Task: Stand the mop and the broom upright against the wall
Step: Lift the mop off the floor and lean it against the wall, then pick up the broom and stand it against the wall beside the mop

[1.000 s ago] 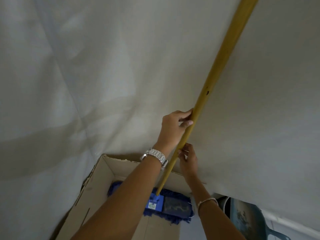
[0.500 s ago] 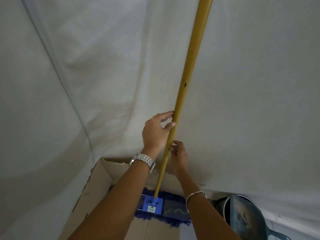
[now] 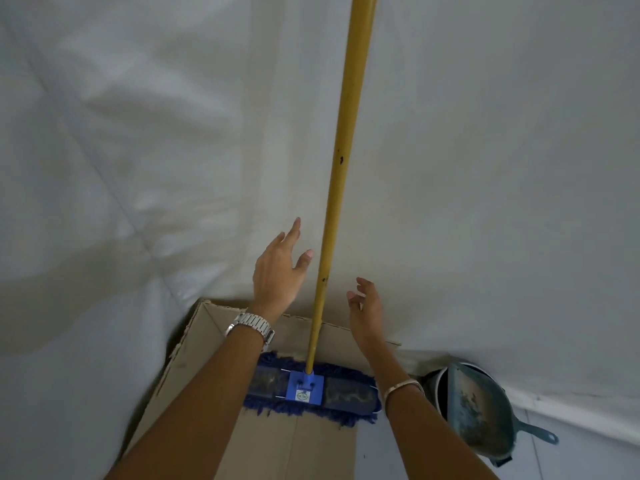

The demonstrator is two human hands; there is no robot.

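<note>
The mop stands nearly upright against the white wall. Its long yellow handle runs from the top edge of the view down to a blue flat mop head, which rests on a cardboard sheet. My left hand, with a metal watch on the wrist, is open just left of the handle, fingers spread and off it. Right of the handle my right hand, a bangle on its wrist, is open too, a short gap away. No broom is in view.
A dirty teal dustpan lies in a dark bucket against the wall at the lower right. The cardboard's back flap leans up against the wall behind the mop head. Pale floor shows at the lower right.
Both hands have let go of the yellow handle and spread apart from it. The handle has swung from a lean to the right to nearly upright against the wall.
</note>
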